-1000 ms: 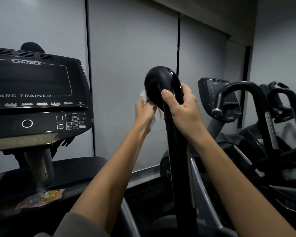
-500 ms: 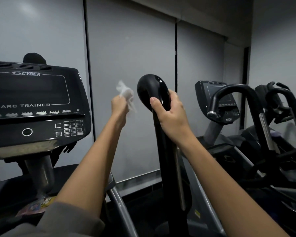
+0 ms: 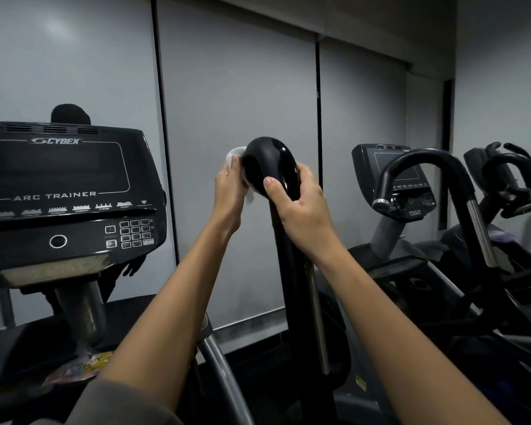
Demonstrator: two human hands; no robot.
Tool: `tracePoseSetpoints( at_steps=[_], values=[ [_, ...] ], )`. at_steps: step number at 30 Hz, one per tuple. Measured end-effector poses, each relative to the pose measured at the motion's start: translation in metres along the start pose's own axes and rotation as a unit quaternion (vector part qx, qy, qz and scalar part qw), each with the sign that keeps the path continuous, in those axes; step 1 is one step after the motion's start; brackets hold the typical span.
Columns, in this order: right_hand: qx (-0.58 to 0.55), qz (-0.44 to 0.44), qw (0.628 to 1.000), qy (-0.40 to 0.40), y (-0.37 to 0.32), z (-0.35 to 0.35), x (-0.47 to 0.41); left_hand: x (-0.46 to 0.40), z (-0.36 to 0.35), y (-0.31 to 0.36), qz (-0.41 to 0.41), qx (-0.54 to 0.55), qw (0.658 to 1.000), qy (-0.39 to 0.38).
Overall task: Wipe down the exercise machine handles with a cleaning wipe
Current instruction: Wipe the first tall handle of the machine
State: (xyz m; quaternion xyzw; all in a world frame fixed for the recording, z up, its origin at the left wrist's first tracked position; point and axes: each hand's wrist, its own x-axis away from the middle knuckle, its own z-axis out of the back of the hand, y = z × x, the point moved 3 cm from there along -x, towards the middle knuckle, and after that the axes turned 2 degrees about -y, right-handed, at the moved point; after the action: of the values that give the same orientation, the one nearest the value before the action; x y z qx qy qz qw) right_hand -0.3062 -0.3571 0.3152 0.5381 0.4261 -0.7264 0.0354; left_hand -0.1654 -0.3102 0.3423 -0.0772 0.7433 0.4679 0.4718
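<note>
Grey wall panels behind; left hand point(image 3: 229, 191) should rub crumpled white wipe point(image 3: 236, 154) around shiny black rounded handle point(image 3: 272, 164), right hand point(image 3: 301, 207) gripping firmly.

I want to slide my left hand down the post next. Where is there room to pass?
Open: between the left hand and the black console, against bare grey wall. Crowded: right of the glossy black handle, where the right hand grips and a curved black handlebar stands.

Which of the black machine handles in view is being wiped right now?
The rounded-top upright handle in the centre: both hands grip it, the left hand pressing the white wipe. The curved handle stands untouched.
</note>
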Motion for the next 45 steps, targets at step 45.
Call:
tracePoseSetpoints(
  at_steps=[45],
  values=[
    [-0.017,0.003,0.998,-0.065,-0.04,0.048,0.003,0.09,-0.05,0.125,-0.142,-0.222,0.953,-0.149]
  ],
)
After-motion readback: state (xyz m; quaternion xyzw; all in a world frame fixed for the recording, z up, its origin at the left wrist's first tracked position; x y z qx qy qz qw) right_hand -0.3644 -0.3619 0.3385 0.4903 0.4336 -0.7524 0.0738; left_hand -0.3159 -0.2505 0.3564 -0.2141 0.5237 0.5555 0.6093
